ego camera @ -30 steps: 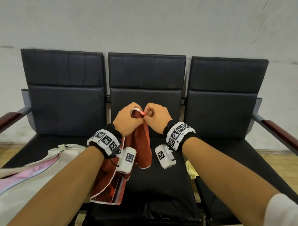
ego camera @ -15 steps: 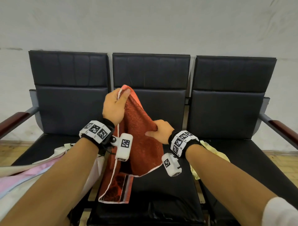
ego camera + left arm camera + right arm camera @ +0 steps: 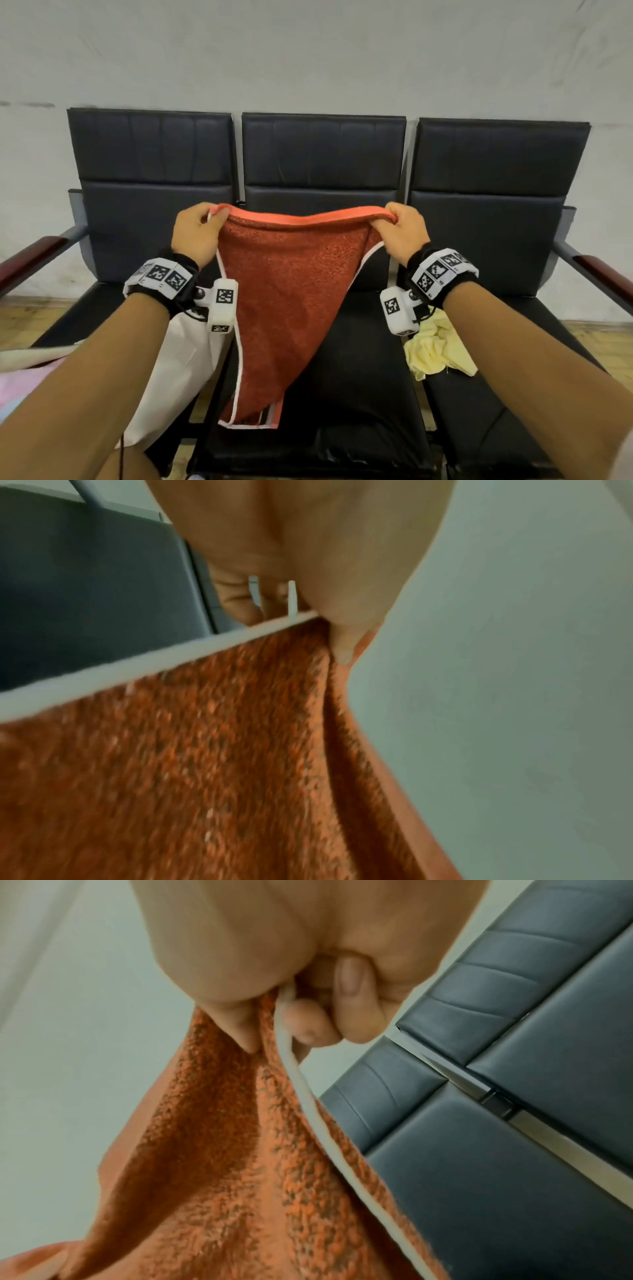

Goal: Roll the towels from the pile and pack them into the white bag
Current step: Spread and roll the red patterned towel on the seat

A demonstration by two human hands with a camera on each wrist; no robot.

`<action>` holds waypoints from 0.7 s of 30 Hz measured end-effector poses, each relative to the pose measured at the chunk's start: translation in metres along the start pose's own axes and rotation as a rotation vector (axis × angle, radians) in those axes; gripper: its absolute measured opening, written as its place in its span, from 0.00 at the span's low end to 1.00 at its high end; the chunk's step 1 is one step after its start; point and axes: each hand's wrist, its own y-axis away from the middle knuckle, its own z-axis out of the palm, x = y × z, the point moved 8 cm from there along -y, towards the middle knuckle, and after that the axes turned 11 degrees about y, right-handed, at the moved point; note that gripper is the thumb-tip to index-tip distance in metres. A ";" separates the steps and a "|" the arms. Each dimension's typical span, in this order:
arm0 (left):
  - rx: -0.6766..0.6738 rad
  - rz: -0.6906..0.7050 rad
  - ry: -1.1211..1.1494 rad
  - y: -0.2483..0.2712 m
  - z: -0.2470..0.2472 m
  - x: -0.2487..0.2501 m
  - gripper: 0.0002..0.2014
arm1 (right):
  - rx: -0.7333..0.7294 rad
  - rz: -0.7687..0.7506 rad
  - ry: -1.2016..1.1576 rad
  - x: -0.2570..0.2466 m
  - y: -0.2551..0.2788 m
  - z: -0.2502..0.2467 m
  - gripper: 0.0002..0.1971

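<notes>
**A:** What are the hands doing?

**B:** Each grip is clenched on a top corner of an orange-red towel (image 3: 287,291). The left hand (image 3: 197,231) pinches its corner between thumb and curled fingers; the left wrist view shows the thumb (image 3: 346,642) pressed on the terry cloth just by the towel's white piping. The right hand (image 3: 402,233) pinches the other corner, and the right wrist view shows its fingers (image 3: 356,993) curled in around the white-edged hem.

**A:** How does the towel hang?

**B:** Its top edge is stretched between the two hands, sagging a little in the middle. Below that the cloth narrows to a point, so it hangs as a rough triangle. White piping runs down its left edge, and a striped band shows at the bottom, where the cloth rests on the front part of the middle seat.

**A:** What carries everything?

**B:** A bench (image 3: 359,411) of three black padded seats joined in a row, with wooden armrests at both ends, standing against a pale wall. The towel is held over the middle seat, in front of its backrest.

**A:** Where is the bag?

**B:** The white bag (image 3: 178,370) lies on the left seat, partly hidden by the left forearm, its near end overhanging the front edge by the gap to the middle seat. Pink cloth (image 3: 24,383) shows at the far left. A crumpled yellow towel (image 3: 435,353) lies on the right seat, near its left edge, under the right wrist.
</notes>
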 end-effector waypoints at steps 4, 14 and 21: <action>-0.173 -0.167 -0.213 0.013 0.016 -0.041 0.09 | -0.158 0.139 -0.053 0.025 0.023 0.020 0.19; -0.123 -0.652 0.268 0.030 0.059 -0.074 0.08 | -0.271 0.525 -0.377 0.088 0.029 0.093 0.14; 0.238 -0.092 0.573 -0.060 0.014 0.045 0.07 | 0.165 0.117 -0.329 -0.036 -0.074 -0.004 0.13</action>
